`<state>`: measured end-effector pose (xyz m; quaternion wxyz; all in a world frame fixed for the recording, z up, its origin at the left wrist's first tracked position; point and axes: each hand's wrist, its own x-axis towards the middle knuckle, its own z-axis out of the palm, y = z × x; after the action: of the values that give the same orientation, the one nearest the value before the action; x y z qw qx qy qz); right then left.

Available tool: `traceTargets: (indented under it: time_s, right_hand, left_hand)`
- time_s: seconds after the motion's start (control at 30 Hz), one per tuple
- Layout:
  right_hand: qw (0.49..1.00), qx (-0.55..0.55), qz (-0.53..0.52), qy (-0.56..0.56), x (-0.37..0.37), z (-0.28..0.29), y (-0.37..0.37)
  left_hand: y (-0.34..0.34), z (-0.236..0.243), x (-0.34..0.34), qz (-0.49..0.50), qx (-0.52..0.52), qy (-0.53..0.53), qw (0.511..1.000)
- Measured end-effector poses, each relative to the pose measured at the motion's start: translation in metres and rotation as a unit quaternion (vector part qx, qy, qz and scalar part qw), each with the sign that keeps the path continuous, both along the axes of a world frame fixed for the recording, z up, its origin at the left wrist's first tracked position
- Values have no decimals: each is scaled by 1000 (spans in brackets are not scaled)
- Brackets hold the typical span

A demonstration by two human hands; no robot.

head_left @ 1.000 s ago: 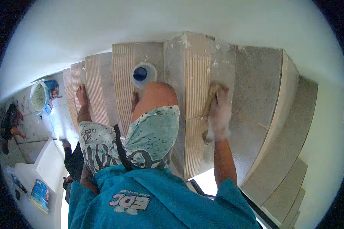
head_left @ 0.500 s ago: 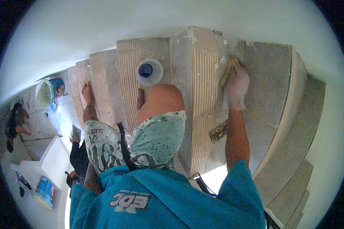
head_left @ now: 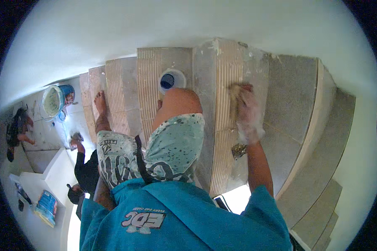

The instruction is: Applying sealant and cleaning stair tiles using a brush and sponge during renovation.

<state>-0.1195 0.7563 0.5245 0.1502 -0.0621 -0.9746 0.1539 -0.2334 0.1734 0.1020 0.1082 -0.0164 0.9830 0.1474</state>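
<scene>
My right hand (head_left: 249, 112), smeared by motion and covered in something thin and whitish, grips a yellow-brown sponge (head_left: 234, 100). The sponge is at the ribbed beige strip (head_left: 224, 163) and grey tile of a stair step to my right. Close to my wrist, a dark mottled flat piece (head_left: 238, 151) lies on the same step. My left forearm (head_left: 103, 195) shows beside the shorts, but its hand is hidden. A translucent tub (head_left: 179, 80) with dark blue inside stands on a lower step, just beyond my bent knee.
Tiled steps (head_left: 293, 92) climb to the right along a pale wall (head_left: 197, 21). Down left, a bucket (head_left: 53, 101) holds whitish paste. A co-worker's hand (head_left: 76, 140) and black sleeve show beside a white ledge, with a blue container (head_left: 46, 208) below.
My right hand and the sponge have moved left and nearer, from the grey tile toward the ribbed strip. The co-worker's hand and head have shifted. The whole view has tilted slightly.
</scene>
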Motion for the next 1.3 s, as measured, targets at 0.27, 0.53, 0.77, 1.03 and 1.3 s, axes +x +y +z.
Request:
traceTargets:
  time_s: [0.27,0.53,0.77,1.03,1.3]
  right_hand:
    - [977,76,-158,-123,-4,-8,18]
    - [952,-21,-223,-209,-47,36,33]
    - [988,-25,-113,-104,61,3,-5]
    - [991,103,-71,-43,30,-9,-4]
    - [968,83,-169,-167,-44,-2,37]
  left_hand:
    - [36,-13,2,4,77,-45,996]
    - [46,-33,2,40,114,-28,992]
    - [-5,-17,-1,22,38,-65,997]
    - [-21,-2,0,7,11,-21,1000]
    - [27,-14,5,-41,-51,12,998]
